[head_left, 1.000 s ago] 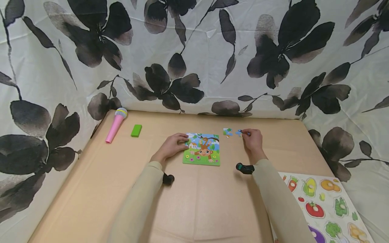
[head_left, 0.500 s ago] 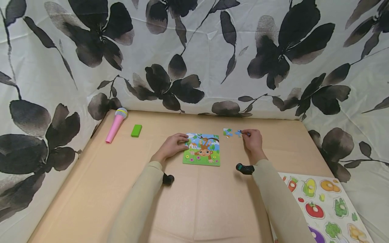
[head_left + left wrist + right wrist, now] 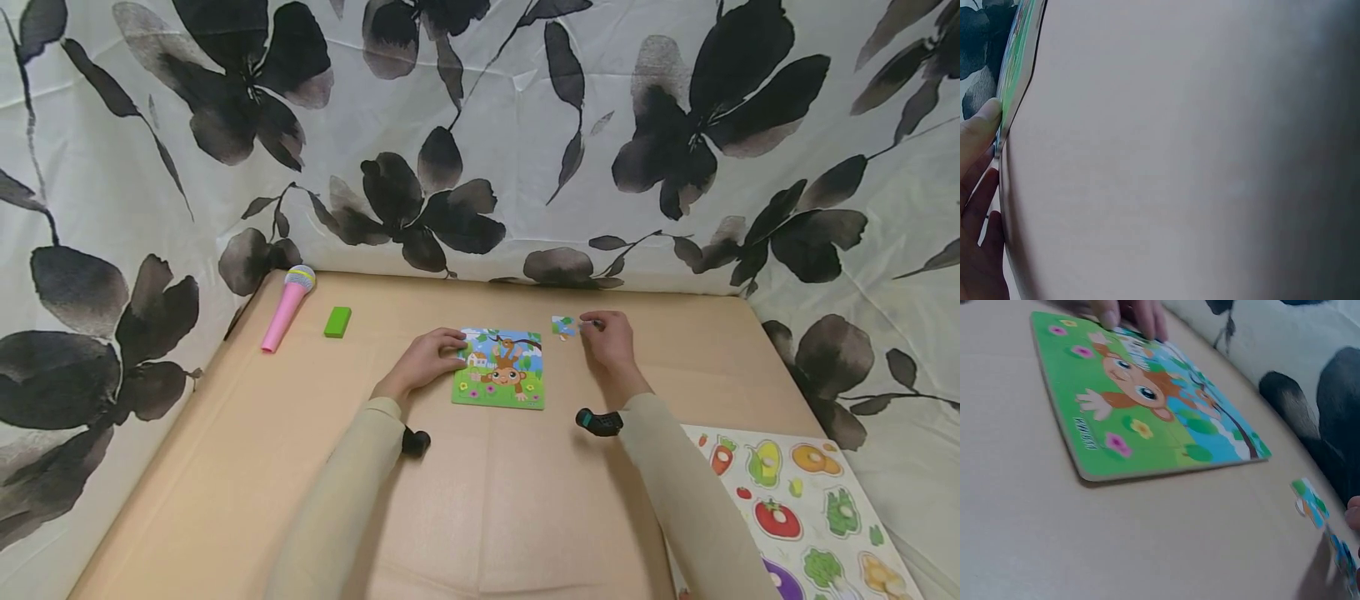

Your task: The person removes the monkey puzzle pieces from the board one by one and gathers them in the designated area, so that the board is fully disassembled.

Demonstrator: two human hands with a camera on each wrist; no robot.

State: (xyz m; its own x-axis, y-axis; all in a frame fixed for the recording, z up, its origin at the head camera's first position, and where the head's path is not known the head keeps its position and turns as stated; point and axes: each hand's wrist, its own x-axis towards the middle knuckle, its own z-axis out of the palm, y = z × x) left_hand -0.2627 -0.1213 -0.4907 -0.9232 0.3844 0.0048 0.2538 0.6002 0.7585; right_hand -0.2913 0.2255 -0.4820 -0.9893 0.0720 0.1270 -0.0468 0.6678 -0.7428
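Note:
A square picture puzzle board (image 3: 498, 379) with a cartoon monkey lies flat in the middle of the table. My left hand (image 3: 427, 362) rests its thumb and fingertips along the board's left edge; in the left wrist view the thumb (image 3: 985, 122) touches the board and the other fingers lie loosely extended. To the right of the board, my right hand (image 3: 611, 340) pinches a small blue puzzle piece (image 3: 1341, 555), mostly hidden by the fingers in the head view. Just left of that hand, another puzzle piece (image 3: 562, 326), blue and green, lies on the table.
A pink toy microphone (image 3: 283, 312) and a green block (image 3: 337, 322) lie at the back left. A sheet with vegetable pictures (image 3: 806, 508) covers the front right corner. Floral cloth (image 3: 525, 125) hangs behind the table (image 3: 480, 500).
My right hand has moved slightly left, taking the small puzzle piece closer to the piece on the table. The left hand and the puzzle board have stayed in place.

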